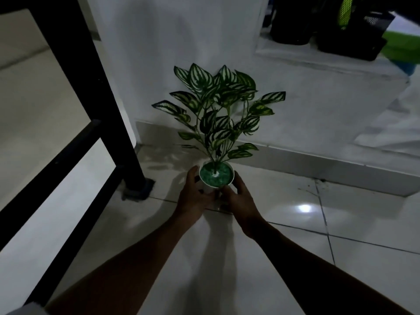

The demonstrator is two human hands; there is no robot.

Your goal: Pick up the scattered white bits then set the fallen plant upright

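Fingers (193, 176) of the left hand (193, 196) and of the right hand (241, 198) are wrapped around the white pot (210, 186) from both sides. The plant (218, 110) is held upright on the tiled floor (341, 223), near the wall's skirting (318, 164) and beside the black desk leg (127, 155).

2 bare forearms, no sleeves, dark-painted fingernails.
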